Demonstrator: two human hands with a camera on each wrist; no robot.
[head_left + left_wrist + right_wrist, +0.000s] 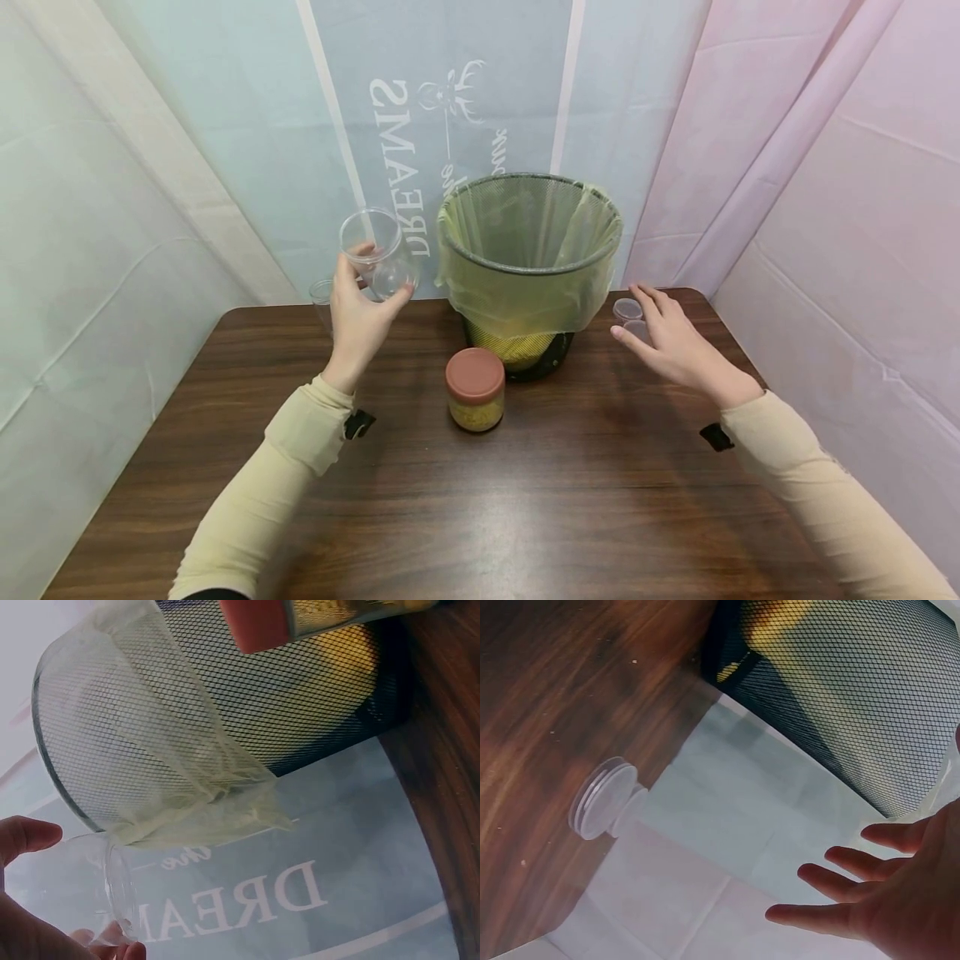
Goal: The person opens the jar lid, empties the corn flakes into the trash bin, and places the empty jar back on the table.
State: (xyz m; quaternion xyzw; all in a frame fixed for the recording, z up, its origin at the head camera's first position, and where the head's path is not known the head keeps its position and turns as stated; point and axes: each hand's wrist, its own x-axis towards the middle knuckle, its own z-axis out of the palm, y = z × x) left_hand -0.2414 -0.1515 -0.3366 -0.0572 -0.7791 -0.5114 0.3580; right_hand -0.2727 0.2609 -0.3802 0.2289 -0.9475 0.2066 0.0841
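Observation:
My left hand (358, 321) grips a clear see-through cup (377, 265), raised off the table left of the wire-mesh bin (517, 354). In the left wrist view, thumb and fingers wrap the cup (118, 889). Another clear cup (321, 292) stands behind that hand, partly hidden. My right hand (671, 346) hovers near the table's far right corner with fingers spread, holding nothing. Close by it are small clear discs that look like stacked lids (627, 310); the right wrist view shows the stacked discs (606, 801) apart from the fingers.
The bin has a pale yellow plastic liner (525, 304) folded over its rim. In front of it stands a jar (477, 412) with a reddish-brown lid and yellow contents. The dark wood table (480, 517) ends at printed curtains (510, 50) behind and at the sides.

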